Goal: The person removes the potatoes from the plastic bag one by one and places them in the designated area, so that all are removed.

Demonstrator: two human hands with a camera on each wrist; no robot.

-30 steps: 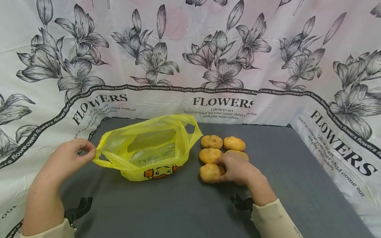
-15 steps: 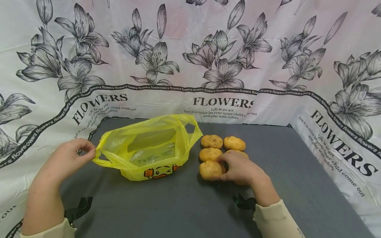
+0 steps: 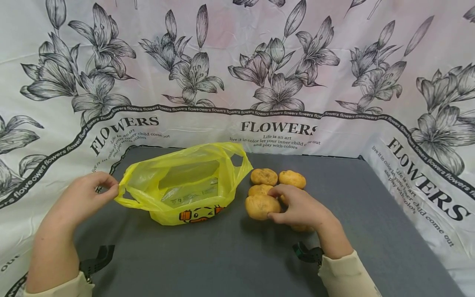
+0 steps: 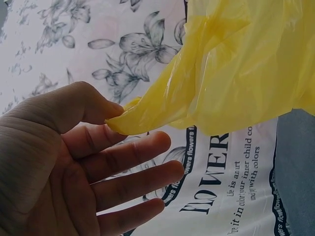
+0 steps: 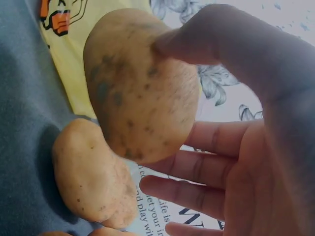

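Observation:
A thin yellow plastic bag [image 3: 222, 194] stands on the grey table with its mouth spread wide and a cartoon face on its front. My left hand [image 3: 90, 192] pinches its left handle between thumb and index finger, the other fingers spread in the left wrist view. My right hand [image 3: 302, 208] grips a speckled potato [image 5: 140, 93] between thumb and fingers, above the table and to the right of the bag. Behind and under that hand are more potatoes, including a darker one [image 3: 264, 177] and one beside it [image 3: 292, 179]; some are partly hidden by the hand.
The grey table [image 3: 208, 264] runs back to a white curtain [image 3: 208, 82] printed with flowers and lettering, which also lines both sides. Each wrist wears a black strap mount, such as the one on the right wrist [image 3: 307, 253].
My right hand has lifted the front left potato off the table, slightly up and back, so it now overlaps the potato behind it. The left hand and the bag have stayed nearly still.

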